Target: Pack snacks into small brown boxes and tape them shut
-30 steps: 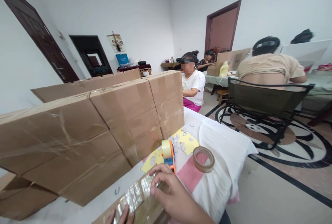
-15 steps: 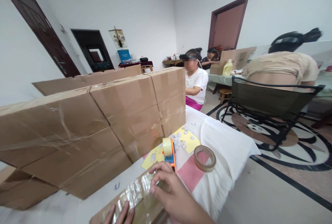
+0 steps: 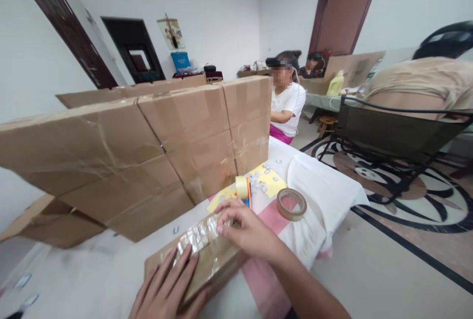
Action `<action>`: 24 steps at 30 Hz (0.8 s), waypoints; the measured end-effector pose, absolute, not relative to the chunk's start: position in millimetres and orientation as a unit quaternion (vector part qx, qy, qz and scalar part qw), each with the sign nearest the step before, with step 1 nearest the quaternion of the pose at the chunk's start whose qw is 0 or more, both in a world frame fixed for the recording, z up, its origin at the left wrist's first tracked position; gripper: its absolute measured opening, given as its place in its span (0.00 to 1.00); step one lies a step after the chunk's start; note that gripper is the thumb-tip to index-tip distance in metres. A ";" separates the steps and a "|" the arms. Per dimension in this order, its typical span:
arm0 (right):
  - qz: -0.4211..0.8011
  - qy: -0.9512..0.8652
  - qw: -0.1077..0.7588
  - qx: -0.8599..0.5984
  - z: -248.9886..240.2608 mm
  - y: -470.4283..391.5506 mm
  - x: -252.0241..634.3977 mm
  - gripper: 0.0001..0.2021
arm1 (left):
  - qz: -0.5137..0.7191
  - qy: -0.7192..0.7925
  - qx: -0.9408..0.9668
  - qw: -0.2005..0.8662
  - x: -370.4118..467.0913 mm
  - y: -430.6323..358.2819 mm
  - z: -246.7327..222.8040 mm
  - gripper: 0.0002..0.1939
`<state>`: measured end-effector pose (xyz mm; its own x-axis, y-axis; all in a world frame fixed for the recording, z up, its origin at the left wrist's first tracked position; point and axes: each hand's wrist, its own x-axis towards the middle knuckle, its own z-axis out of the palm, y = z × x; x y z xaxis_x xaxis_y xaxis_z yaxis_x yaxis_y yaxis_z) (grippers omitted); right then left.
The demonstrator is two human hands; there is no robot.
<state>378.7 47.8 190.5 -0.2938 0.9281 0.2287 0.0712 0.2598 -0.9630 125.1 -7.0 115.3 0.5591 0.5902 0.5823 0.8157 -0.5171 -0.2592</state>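
Note:
A small cardboard box (image 3: 218,257), its top covered with shiny clear tape, lies flat on the table in front of me. My left hand (image 3: 168,279) rests on the near left part of it, fingers spread and lying flat. At the far right end, my right hand (image 3: 244,228) is bent over the box, its thumb and forefinger drawn together in a pinch. Whatever is between those fingertips is too small to make out. Just beyond the right hand stands an orange and blue tape dispenser (image 3: 242,188) with a yellowish roll. A brown tape roll (image 3: 291,204) lies to its right.
A wall of stacked cardboard boxes (image 3: 192,131) rises along the table's far left side. An open carton (image 3: 55,223) sits at left. Across the table (image 3: 325,176) is a person in a white shirt (image 3: 288,104); another person bends over beyond a folding chair (image 3: 399,136).
My view has tilted down and shifted left, so more of the box and my left hand shows. The right hand keeps its pinched pose at the box's far end.

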 end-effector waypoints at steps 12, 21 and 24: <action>0.372 -0.741 0.343 -0.442 199.6 42.3 354.8 0.04 | -0.227 -0.540 -0.790 0.179 156.1 -32.5 139.8 0.34; 0.216 -0.782 0.296 -0.504 170.9 59.6 334.4 0.07 | -0.269 -0.527 -0.793 0.147 186.1 -39.6 149.7 0.18; 0.183 -0.792 0.278 -0.512 167.7 61.1 333.2 0.08 | -0.263 -0.528 -0.797 0.129 189.6 -38.6 147.5 0.17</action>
